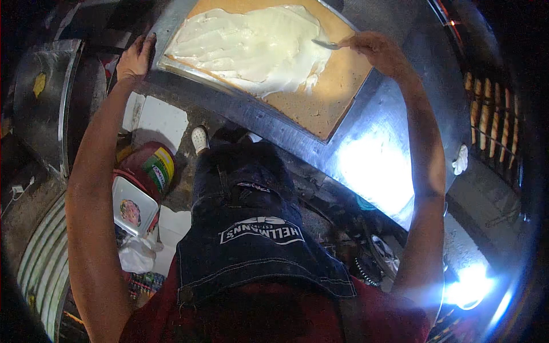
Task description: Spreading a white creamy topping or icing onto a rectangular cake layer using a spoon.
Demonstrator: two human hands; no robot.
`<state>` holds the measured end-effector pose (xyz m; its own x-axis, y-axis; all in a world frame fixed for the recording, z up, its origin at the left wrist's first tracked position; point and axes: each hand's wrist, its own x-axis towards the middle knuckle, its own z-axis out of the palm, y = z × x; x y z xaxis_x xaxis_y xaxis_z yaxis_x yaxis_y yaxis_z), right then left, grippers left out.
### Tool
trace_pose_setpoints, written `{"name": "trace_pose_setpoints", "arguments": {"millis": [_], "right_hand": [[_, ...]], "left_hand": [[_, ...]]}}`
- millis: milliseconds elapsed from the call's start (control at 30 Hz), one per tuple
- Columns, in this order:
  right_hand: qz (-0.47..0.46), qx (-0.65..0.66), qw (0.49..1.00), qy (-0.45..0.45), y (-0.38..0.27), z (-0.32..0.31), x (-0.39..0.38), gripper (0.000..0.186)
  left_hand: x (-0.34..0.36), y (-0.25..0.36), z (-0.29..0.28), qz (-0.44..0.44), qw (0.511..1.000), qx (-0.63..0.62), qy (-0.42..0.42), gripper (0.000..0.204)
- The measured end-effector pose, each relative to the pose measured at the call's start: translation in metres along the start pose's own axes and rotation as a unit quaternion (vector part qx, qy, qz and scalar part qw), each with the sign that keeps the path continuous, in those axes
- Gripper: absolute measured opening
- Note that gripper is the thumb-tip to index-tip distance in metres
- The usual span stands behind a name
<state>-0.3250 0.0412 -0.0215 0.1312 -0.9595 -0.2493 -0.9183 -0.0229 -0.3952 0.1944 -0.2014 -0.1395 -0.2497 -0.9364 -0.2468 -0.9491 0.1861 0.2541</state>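
A metal tray point(204, 79) on a steel table point(286, 128) carries a sheet of tan sponge cake point(334, 103), much of it covered with white cream point(246, 48). In my right hand point(369, 48) is a metal spreader point(323, 44), its blade resting in the cream near the right side. My left hand point(135, 60) grips the metal edge just left of the tray's upper corner; whether it holds tray or table, I cannot tell exactly.
Below left stand a red bucket point(140, 168), a white container point(126, 200) and stacked round trays point(40, 257). A steel cabinet point(43, 108) is at far left. Racked bread sticks point(494, 114) and a white cloth point(460, 160) are at right. My shoe point(199, 139) shows below the table.
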Motion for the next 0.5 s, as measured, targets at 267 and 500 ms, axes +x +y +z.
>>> {"name": "trace_pose_setpoints", "arguments": {"millis": [267, 500], "right_hand": [[-0.025, 0.015, 1.000, 0.000, -0.031, 0.029, -0.035, 0.023], [0.031, 0.105, 0.991, 0.076, -0.075, 0.074, -0.087, 0.022]], "left_hand": [[0.017, -0.038, 0.015, 0.085, 0.995, 0.043, 0.022, 0.076], [-0.010, 0.019, -0.005, -0.003, 1.000, -0.003, 0.023, 0.079]]}}
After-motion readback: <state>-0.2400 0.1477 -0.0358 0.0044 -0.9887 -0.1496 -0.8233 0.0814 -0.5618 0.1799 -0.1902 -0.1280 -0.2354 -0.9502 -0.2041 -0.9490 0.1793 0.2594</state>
